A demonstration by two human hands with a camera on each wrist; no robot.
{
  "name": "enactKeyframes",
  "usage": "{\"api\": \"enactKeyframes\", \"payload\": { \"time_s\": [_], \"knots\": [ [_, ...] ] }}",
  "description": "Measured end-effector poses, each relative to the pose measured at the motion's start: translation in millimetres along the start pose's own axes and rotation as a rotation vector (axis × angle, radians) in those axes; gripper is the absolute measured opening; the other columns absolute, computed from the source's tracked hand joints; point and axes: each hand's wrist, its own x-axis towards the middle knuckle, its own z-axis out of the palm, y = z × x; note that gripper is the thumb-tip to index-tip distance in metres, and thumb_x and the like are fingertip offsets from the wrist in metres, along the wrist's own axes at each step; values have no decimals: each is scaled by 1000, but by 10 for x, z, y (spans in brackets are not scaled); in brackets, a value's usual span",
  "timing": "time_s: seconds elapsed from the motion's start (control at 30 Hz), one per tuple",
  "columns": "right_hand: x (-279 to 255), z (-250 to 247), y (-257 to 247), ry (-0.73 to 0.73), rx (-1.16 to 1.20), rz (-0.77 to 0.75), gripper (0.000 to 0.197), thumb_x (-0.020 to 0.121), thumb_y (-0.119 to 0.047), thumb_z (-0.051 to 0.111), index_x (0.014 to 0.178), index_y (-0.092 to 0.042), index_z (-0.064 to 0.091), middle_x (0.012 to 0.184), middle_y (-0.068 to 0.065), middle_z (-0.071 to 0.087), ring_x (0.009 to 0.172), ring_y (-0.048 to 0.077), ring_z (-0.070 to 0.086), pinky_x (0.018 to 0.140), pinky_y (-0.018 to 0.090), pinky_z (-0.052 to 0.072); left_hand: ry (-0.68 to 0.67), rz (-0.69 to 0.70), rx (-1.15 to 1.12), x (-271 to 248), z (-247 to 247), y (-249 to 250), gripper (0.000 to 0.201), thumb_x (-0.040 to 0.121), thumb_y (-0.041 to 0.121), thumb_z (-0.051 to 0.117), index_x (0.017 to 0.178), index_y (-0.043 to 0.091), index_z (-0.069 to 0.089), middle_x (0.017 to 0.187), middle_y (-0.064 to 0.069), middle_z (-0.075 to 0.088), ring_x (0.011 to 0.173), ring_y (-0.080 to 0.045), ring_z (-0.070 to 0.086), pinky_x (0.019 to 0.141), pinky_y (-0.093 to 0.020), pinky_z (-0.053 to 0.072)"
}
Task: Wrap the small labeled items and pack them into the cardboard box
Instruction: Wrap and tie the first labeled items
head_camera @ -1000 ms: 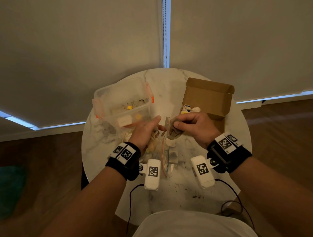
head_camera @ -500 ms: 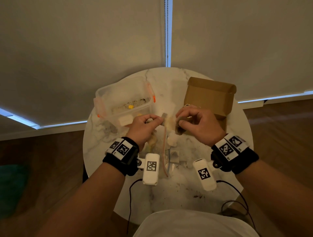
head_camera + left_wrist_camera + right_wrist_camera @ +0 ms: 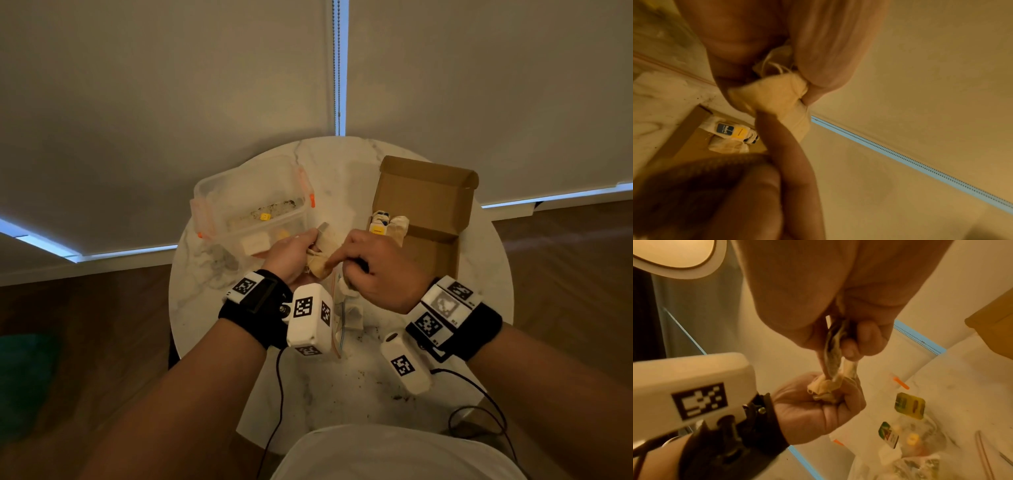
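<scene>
**Both hands work a cloth-wrapped bundle above the counter**

The left hand (image 3: 291, 255) curls its fingers round a small cream cloth bundle (image 3: 318, 265), gripping it in the fist, raised above the round marble counter (image 3: 342, 387). The right hand (image 3: 373, 270) meets it from the other side, its fingers closed in a pinch on a twisted strip of the wrapping (image 3: 833, 358) that rises out of the bundle; in the right wrist view the strip runs from the bundle in the left fist up between the right thumb and fingers. What the cloth holds cannot be seen.

The cardboard box (image 3: 431, 205) stands open on the far right of the counter, its lid upright. Inside, at its near-left corner, lie a small packet with a blue and yellow label (image 3: 731, 130) and a pale wrapped bundle (image 3: 399, 224) just beside it.

On the far left sits a clear plastic tub with orange clips (image 3: 253, 202), with a few small labeled packets (image 3: 909, 405) in it. A clear zip bag (image 3: 337, 318) lies on the counter below the hands
</scene>
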Motion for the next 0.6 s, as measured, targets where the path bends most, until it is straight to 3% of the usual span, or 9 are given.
{"api": "enactKeyframes", "payload": {
  "time_s": [0.07,0.17,0.3,0.47,0.6],
  "knots": [
    [15,22,-18,6,-51,5,17,85,-22,71,100,-15,75,83,-3,52,68,4,45,62,9,34,7,-12,-2,-4,8,22,31,102,22,52,75,6,52,65,-10,54,47,-17,57,39,-23,48],
    [45,53,-15,27,-114,9,30,72,-27,84,97,-15,73,84,-6,47,66,2,40,61,9,35,17,-32,-54,-26,31,36,26,101,20,53,81,3,53,68,-13,52,56,-23,53,39,-23,45],
    [86,110,18,56,-134,-11,24,74,-20,83,93,-11,72,86,-5,45,62,-1,40,58,9,30,5,-61,-132,-39,71,11,25,99,17,54,79,4,58,60,-11,56,55,-23,53,51,-31,45],
    [115,119,-1,14,-201,34,29,78,-27,80,99,-10,69,92,-2,43,72,14,47,62,28,42,-38,-50,-126,-61,91,14,32,101,16,48,73,5,57,50,-6,56,52,-19,54,55,-32,43],
    [128,127,-14,52,-211,38,22,83,-22,74,98,-7,68,95,3,46,74,19,50,64,35,45,-65,-82,-165,-63,107,6,34,102,15,45,70,7,55,57,-8,52,59,-19,51,63,-33,40]
  ]
}}
